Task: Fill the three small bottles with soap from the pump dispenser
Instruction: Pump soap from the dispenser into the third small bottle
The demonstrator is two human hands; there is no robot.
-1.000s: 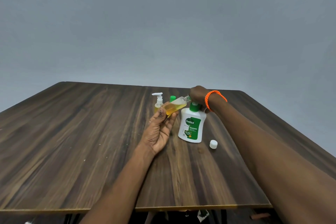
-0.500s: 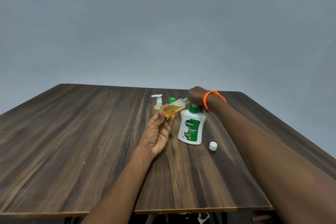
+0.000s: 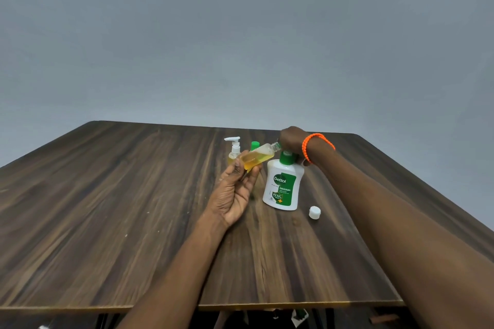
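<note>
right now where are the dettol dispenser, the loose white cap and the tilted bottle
dettol dispenser (image 3: 282, 187): head view, on its green front label
white cap (image 3: 314, 212): head view, on its side wall
tilted bottle (image 3: 258, 157): head view, on its soap-filled middle

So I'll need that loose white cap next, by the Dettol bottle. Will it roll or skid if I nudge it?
The white cap looks small, plastic and probably very light, so a nudge would likely skid it across the smooth table. It seems to stand on a flat end; tipped sideways, it might roll.
</note>
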